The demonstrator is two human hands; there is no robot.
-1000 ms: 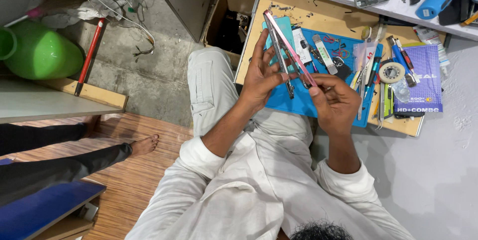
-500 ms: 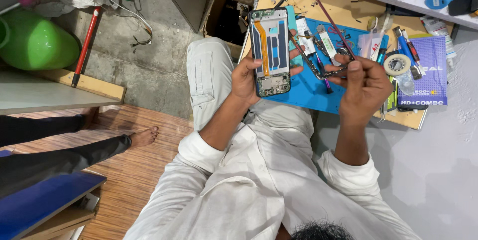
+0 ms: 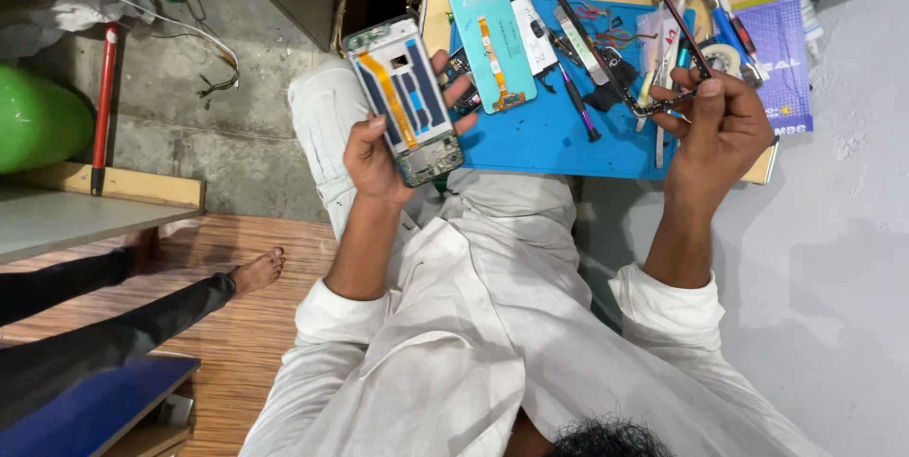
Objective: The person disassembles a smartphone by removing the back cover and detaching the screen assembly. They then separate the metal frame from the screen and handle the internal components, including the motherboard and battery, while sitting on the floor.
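The left hand (image 3: 379,159) grips an opened phone body with orange and blue ribbon cables (image 3: 404,102), fingers wrapped round its edges, above the lap. The right hand (image 3: 720,130) pinches a thin dark phone frame (image 3: 625,31), lifted off it. This looks like disassembly; the frame wants setting on the blue rubber work mat (image 3: 540,135) beyond.

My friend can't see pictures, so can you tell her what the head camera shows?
Seen from above, a person in a white shirt holds an opened phone in the left hand and a thin dark phone frame in the right hand. Ahead lies a blue mat with a teal phone screen and small tools. Another person's bare foot rests on the wooden floor.
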